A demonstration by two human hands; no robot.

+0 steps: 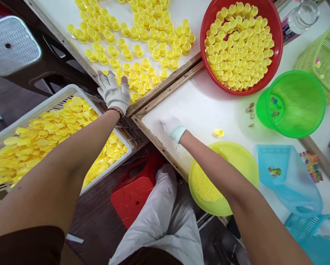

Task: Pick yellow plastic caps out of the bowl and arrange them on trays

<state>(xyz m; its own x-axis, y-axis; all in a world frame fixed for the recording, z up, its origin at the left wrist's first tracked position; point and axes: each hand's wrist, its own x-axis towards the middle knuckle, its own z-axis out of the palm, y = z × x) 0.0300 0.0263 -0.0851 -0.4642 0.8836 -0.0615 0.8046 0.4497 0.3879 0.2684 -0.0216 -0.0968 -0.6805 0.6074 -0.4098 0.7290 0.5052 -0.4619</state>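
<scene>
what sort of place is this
Probably a small workshop handling plastic parts: many small yellow cup-shaped plastic pieces lie on a white, wood-edged table, more fill a round red plastic basin, and a white slatted plastic crate holds heaped flat yellow pieces.

The left hand (112,91) wears an off-white fabric glove (115,97) baring fingertips (124,79), plus 1 dark bracelet (116,110); the right hand (171,126), 1 blurred white glove (169,124) with a pale mint-green cuff (178,133). Clothing: dark brown sleeve (27,244), loose, creased, pale grey trousers (154,232).
</scene>
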